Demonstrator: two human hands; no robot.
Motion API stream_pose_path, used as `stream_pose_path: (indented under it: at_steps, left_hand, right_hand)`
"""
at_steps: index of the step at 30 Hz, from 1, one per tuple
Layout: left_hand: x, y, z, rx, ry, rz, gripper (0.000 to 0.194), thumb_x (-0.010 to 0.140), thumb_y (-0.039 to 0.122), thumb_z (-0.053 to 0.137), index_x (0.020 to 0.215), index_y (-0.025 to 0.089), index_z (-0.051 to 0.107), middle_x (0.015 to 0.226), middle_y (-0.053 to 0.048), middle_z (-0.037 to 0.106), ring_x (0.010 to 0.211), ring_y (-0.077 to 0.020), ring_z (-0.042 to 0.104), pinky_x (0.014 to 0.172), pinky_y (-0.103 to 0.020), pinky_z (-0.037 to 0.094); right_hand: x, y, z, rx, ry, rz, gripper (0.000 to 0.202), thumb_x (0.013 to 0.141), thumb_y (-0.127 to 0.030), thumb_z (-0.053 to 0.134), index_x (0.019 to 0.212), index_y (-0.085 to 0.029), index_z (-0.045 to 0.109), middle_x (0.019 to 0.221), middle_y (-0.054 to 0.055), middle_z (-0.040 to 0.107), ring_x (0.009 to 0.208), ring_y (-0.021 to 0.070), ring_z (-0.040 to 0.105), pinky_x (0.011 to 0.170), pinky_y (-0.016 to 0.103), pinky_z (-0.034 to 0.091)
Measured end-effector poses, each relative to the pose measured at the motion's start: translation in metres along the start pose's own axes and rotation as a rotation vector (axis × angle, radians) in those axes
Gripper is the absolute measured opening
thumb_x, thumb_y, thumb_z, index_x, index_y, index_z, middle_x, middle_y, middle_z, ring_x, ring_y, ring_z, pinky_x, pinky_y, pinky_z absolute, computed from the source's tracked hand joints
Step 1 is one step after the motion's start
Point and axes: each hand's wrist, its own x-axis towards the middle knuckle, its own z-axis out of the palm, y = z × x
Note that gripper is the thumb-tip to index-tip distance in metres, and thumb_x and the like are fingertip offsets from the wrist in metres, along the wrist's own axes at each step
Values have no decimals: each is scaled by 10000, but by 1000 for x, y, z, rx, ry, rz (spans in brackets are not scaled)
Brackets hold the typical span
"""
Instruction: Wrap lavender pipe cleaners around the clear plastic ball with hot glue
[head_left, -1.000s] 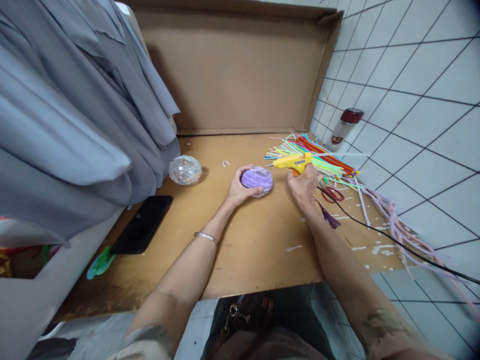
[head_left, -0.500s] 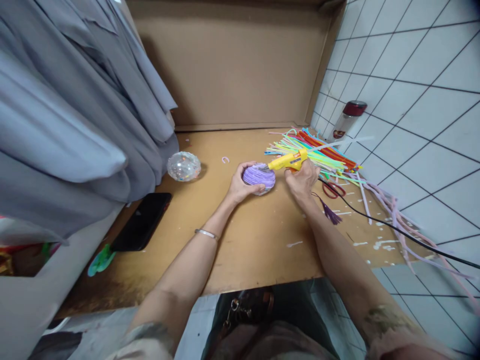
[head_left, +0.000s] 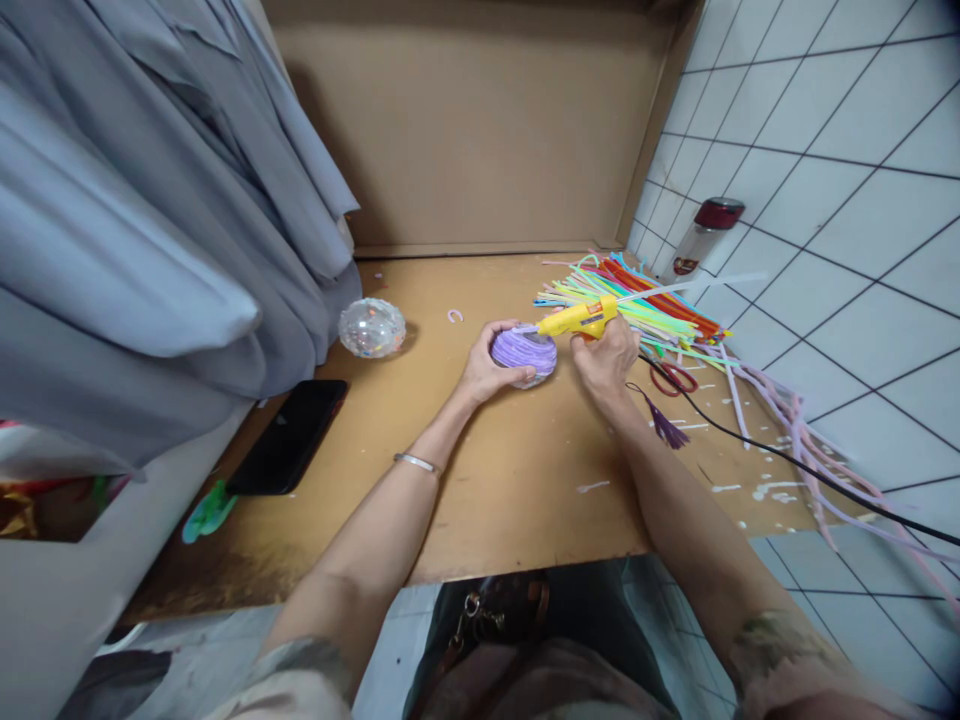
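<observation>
My left hand [head_left: 487, 368] is wrapped round the left side of a ball [head_left: 525, 352] covered with purple pipe cleaner, its lower part clear. In my right hand [head_left: 606, 362] is a yellow hot glue gun [head_left: 579, 318], a clear glue stick [head_left: 694, 284] jutting from its back. The gun's nozzle points left and is at the ball's upper edge; whether it touches cannot be made out. A second, clear ball [head_left: 372, 328] with coloured specks sits on the table to the left. A small pink curled piece [head_left: 454, 316] lies between the two balls.
Pipe cleaners [head_left: 645, 300] in many colours lie behind my right hand, with red-handled scissors [head_left: 673, 378] and a purple tassel [head_left: 667, 430] near. A black cord [head_left: 739, 434] runs right. A phone [head_left: 289, 437] lies left by a grey curtain [head_left: 180, 220]. A red-lidded jar [head_left: 701, 240] stands by the tiled wall.
The view has shifted slightly. My left hand appears to have turned the ball a little under the nozzle. Both hands keep their hold.
</observation>
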Motion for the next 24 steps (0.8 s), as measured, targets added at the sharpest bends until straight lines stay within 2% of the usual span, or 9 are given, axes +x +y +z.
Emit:
stream_pose_path:
  at_steps: [13,18,24]
  left_hand:
    - [0,-4,1,-7,-43,19,866,472,502,946,1182,203,550,1355,-140,606,1288,-310,579,1146,-456,413]
    - [1,-2,0,24,-52,31,844,475,494,947,1165,208,554,1349,-137,614,1282,-309,584,1152,-466,410]
    - [1,1,-2,17,-77,3,836,495,451,940,1191,213,544,1368,-133,599,1295,-310,573,1156,-461,405]
  right_hand:
    - [-2,-3,-2,13,15,13,283,757,-275,521,1017,-176,567,1026,138,654,1043,317,590,942,479,423]
    - [2,4,1,37,17,165,337,774,-295,523,1080,-158,559,1037,159,653,1019,321,599,908,466,455]
    - [5,22,8,-25,-84,300,442,771,-355,579,1131,-100,551,1118,205,607,1042,333,587,874,444,480]
